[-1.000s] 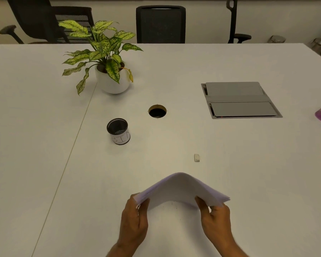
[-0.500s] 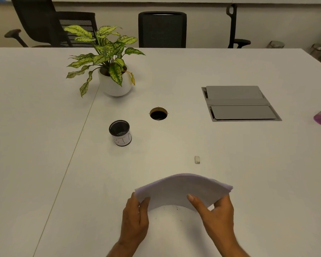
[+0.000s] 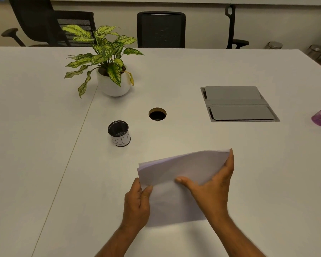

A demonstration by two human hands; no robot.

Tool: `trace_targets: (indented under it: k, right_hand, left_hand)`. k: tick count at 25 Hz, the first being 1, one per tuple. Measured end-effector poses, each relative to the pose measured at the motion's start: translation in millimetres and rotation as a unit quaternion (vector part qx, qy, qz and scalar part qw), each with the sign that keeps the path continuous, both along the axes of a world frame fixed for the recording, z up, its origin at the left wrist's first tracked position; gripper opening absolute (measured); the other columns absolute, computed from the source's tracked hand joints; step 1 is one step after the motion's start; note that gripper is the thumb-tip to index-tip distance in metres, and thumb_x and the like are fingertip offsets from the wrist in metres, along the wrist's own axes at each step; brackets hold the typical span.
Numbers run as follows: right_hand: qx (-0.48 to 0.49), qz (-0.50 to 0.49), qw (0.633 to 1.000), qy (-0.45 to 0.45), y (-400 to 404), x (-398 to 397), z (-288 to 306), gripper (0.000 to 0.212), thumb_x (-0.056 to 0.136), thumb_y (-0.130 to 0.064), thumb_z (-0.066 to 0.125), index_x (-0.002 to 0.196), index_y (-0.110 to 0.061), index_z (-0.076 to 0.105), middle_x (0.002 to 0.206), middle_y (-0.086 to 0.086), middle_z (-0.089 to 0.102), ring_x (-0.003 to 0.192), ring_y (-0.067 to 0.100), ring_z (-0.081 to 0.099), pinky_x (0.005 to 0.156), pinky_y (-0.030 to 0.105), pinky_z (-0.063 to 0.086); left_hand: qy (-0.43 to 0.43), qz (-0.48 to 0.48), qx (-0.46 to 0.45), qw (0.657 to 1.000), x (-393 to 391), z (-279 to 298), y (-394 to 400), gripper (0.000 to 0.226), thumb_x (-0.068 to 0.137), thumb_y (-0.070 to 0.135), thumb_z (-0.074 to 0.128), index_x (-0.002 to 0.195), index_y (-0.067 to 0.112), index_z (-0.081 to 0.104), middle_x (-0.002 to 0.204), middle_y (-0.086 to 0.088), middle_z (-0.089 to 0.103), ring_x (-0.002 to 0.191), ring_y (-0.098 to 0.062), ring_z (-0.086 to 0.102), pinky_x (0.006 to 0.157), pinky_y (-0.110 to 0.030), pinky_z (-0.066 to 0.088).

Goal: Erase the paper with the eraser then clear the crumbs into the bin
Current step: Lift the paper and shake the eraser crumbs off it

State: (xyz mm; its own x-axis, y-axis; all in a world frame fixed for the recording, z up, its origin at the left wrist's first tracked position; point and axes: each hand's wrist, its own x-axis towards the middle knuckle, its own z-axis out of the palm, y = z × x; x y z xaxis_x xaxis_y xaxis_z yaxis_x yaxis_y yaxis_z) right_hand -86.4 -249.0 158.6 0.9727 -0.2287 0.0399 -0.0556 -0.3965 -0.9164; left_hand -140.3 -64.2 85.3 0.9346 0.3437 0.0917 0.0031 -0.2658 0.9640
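Whereas one second ago the paper (image 3: 183, 169) arched between both hands above dark crumbs, with the eraser lying on the table beyond it, the sheet now lies folded forward and lower, and neither crumbs nor eraser can be seen. Left hand (image 3: 137, 203) pinches the near-left edge between thumb and curled fingers. Right hand (image 3: 214, 188) has moved up: thumb pressed on the top face, fingers wrapped round the far-right corner, gripping it. Bin (image 3: 119, 133), a small black mesh cup labelled "BIN", stands apart to the far left on the table (image 3: 44, 164), unchanged, as are the potted plant (image 3: 107, 67) and the grey hatch (image 3: 238, 104).
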Motion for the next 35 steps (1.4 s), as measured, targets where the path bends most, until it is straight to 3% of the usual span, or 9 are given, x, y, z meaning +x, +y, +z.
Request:
trace_targets:
  k: [2,6,12,17,19,22,28,31,35]
  right_hand:
    - [-0.02,0.013,1.0,0.003,-0.5,0.5,-1.3,0.149,0.039,-0.04,0.096,0.148,-0.041,-0.006,0.132,-0.026,0.017,0.115,-0.009,0.025,0.096,0.021,0.031]
    - [-0.002,-0.019,1.0,-0.015,-0.2,9.4,-5.0,0.14,0.047,-0.05,0.089,0.151,-0.035,-0.003,0.153,-0.013,0.018,0.133,0.009,0.031,0.107,0.034,0.038]
    - [-0.049,0.046,0.998,0.001,-4.2,11.4,-14.5,0.148,0.045,-0.041,0.095,0.145,-0.048,-0.015,0.143,-0.028,0.013,0.124,-0.002,0.026,0.101,0.024,0.032]
    - [0.036,0.004,0.999,-0.001,-11.7,20.1,-15.4,0.103,0.067,-0.048,0.075,0.145,-0.046,0.008,0.121,-0.005,0.053,0.104,0.017,0.06,0.073,0.01,0.05]
    - [0.01,0.014,1.0,0.008,-11.4,20.7,-16.3,0.117,0.059,-0.047,0.084,0.147,-0.045,0.006,0.122,-0.008,0.05,0.101,0.011,0.057,0.08,0.018,0.05]
    - [-0.048,0.035,0.998,0.019,-9.3,14.9,-22.7,0.142,0.043,-0.056,0.089,0.148,-0.043,-0.004,0.147,-0.01,0.03,0.12,0.01,0.043,0.094,0.031,0.044]
    - [-0.09,0.038,0.995,0.018,-10.1,12.7,-33.7,0.142,0.046,-0.057,0.087,0.145,-0.049,-0.014,0.154,-0.006,0.023,0.131,0.021,0.041,0.1,0.043,0.045]
    - [-0.087,0.032,0.995,0.022,-10.7,12.1,-32.9,0.144,0.042,-0.063,0.086,0.144,-0.051,-0.015,0.153,-0.005,0.024,0.129,0.02,0.042,0.098,0.044,0.046]
    - [-0.07,0.046,0.996,0.03,-12.6,9.0,-39.0,0.142,0.053,-0.031,0.095,0.144,-0.051,-0.012,0.147,-0.007,0.032,0.12,0.01,0.045,0.095,0.032,0.046]
  left_hand:
    - [0.0,0.001,-0.007,1.0,2.4,1.8,2.1,0.026,0.088,0.022,0.051,0.11,0.035,0.056,0.102,0.028,0.07,0.087,0.001,0.068,0.07,-0.008,0.049]
    - [0.004,-0.002,-0.011,1.0,7.3,2.3,2.5,0.023,0.088,0.022,0.051,0.107,0.035,0.056,0.097,0.032,0.07,0.085,0.002,0.068,0.068,-0.007,0.049]
    - [0.007,0.006,-0.011,1.0,13.4,2.9,7.0,0.024,0.088,0.023,0.051,0.106,0.039,0.054,0.096,0.037,0.068,0.087,0.004,0.067,0.07,-0.006,0.049]
    - [0.015,0.003,-0.022,1.0,15.4,-1.6,8.1,0.025,0.089,0.024,0.051,0.109,0.037,0.055,0.099,0.037,0.068,0.09,0.003,0.067,0.072,-0.007,0.05]
    - [0.014,0.007,-0.024,1.0,15.8,-2.6,8.1,0.025,0.088,0.023,0.051,0.109,0.037,0.056,0.098,0.036,0.069,0.089,0.003,0.068,0.071,-0.007,0.05]
    - [0.013,0.009,-0.023,1.0,16.3,-3.1,7.6,0.026,0.088,0.022,0.052,0.109,0.037,0.056,0.1,0.035,0.069,0.09,0.004,0.067,0.072,-0.006,0.049]
    - [0.016,0.01,-0.019,1.0,14.7,-4.9,8.0,0.023,0.088,0.023,0.051,0.106,0.037,0.055,0.098,0.035,0.068,0.089,0.003,0.066,0.071,-0.007,0.049]
    - [0.018,0.01,-0.019,1.0,14.3,-5.3,8.6,0.023,0.088,0.024,0.051,0.107,0.037,0.056,0.096,0.023,0.072,0.089,0.003,0.066,0.071,-0.006,0.049]
    - [0.018,0.01,-0.025,0.999,15.0,-5.6,7.8,0.024,0.088,0.024,0.05,0.108,0.036,0.055,0.103,0.012,0.07,0.09,0.002,0.067,0.069,-0.008,0.05]
